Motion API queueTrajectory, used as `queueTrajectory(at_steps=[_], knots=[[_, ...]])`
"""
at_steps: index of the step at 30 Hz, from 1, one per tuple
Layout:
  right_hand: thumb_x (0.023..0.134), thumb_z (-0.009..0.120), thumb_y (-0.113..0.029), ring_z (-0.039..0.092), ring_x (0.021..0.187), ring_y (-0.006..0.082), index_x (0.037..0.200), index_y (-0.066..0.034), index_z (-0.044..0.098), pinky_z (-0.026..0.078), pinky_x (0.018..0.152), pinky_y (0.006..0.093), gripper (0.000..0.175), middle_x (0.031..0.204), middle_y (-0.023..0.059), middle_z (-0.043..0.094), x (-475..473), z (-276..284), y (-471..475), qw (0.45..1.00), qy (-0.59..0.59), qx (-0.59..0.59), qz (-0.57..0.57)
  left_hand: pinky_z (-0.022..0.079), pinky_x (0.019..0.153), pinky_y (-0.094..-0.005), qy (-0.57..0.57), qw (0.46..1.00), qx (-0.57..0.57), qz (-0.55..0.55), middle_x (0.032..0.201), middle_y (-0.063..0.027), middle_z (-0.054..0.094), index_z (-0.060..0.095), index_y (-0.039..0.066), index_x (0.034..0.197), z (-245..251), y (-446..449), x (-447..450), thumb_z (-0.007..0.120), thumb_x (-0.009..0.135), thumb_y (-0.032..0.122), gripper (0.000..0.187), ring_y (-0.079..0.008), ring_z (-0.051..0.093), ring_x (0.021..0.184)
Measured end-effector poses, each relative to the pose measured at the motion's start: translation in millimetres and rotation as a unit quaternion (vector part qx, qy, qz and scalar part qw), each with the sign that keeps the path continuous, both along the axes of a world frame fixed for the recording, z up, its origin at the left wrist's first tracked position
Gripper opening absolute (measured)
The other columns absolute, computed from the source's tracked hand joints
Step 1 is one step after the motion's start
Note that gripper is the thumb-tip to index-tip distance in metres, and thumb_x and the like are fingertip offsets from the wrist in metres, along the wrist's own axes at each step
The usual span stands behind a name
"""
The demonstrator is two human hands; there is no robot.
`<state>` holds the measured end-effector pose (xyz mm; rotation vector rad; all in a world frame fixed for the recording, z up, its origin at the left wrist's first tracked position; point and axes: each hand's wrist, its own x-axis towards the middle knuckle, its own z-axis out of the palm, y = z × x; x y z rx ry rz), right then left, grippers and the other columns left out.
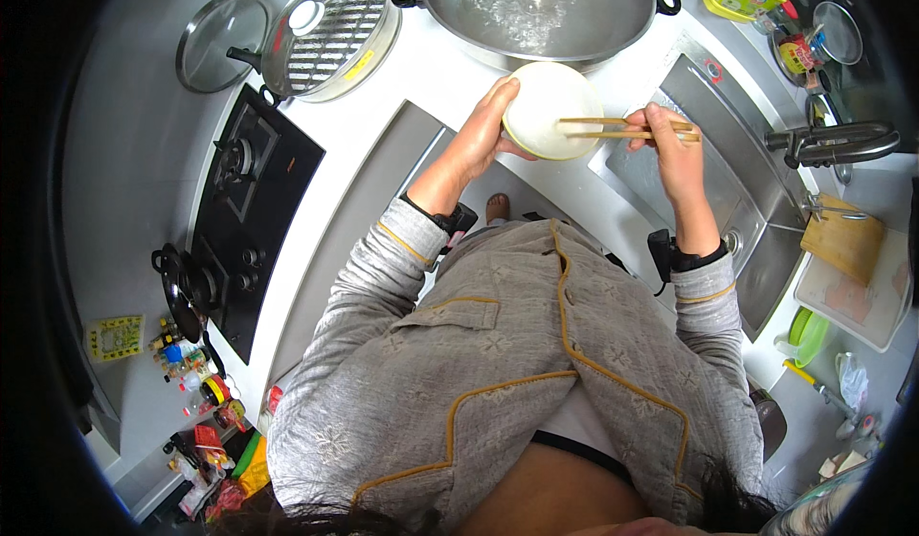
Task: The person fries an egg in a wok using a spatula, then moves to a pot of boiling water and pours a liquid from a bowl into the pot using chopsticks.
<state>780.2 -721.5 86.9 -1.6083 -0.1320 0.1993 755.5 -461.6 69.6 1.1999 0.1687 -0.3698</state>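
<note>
A small round bowl [549,94] with a yellowish rim and a white inside is gripped at its left side by my left hand [482,134]. Whether the white is bowl or contents I cannot tell. My right hand [668,137] holds a pair of wooden chopsticks [617,127], their tips over the bowl's middle. Just beyond the bowl stands a large steel pan [467,26] with black side handles and a wet, shiny bottom.
A glass-lidded electric pan [334,33] and a loose glass lid [215,41] are at upper left. The black gas hob [266,177] lies left, with a wok [176,288]. On the right are a steel sink [718,155], faucet [833,145] and wooden cutting board [843,238].
</note>
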Motion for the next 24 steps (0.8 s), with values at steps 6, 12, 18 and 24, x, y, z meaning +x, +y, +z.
queueTrajectory(at_steps=[6, 12, 18, 24], knots=[[0.1, 0.053, -0.032, 0.061, 0.06, 0.0118, 0.092, 0.0025, 0.066, 0.056, 0.067, 0.0267, 0.038, 0.076, 0.0096, 0.067, -3, -28, 15, 0.966, 0.146, 0.211, -0.021, 0.06, 0.077, -0.0464, 0.0, 1.0, 0.015, -0.013, 0.137, -0.0194, 0.049, 0.032, 0.004, 0.145, 2, 4, 2, 0.036, 0.101, 0.05, 0.063, -0.032, 0.059, 0.115], [0.101, 0.051, -0.03, 0.063, 0.068, 0.0127, 0.098, 0.0019, 0.063, 0.056, 0.069, 0.0275, 0.035, 0.084, 0.0123, 0.068, -2, -12, 24, 0.966, 0.043, 0.251, -0.036, 0.059, 0.081, -0.0379, 0.011, 0.999, 0.016, -0.027, 0.135, -0.017, 0.052, 0.033, 0.004, 0.145, 11, 14, 1, 0.035, 0.101, 0.05, 0.064, -0.0261, 0.06, 0.115], [0.099, 0.056, -0.02, 0.065, 0.078, 0.0129, 0.096, 0.0024, 0.067, 0.051, 0.072, 0.026, 0.025, 0.09, 0.0091, 0.07, -1, 42, 17, 0.987, -0.156, -0.045, 0.009, 0.062, 0.063, -0.0387, -0.012, 0.999, 0.006, -0.035, 0.132, -0.0168, 0.049, 0.036, 0.006, 0.143, 24, 24, 2, 0.034, 0.101, 0.045, 0.057, -0.0289, 0.063, 0.108], [0.098, 0.056, -0.023, 0.063, 0.063, 0.0138, 0.091, 0.0035, 0.068, 0.051, 0.063, 0.0256, 0.03, 0.079, 0.0105, 0.069, -3, 65, 34, 0.997, -0.07, -0.038, 0.021, 0.062, 0.061, -0.0385, 0.008, 1.0, 0.008, -0.016, 0.129, -0.0173, 0.051, 0.035, 0.006, 0.142, 43, 43, 8, 0.036, 0.1, 0.046, 0.057, -0.0295, 0.064, 0.106]])
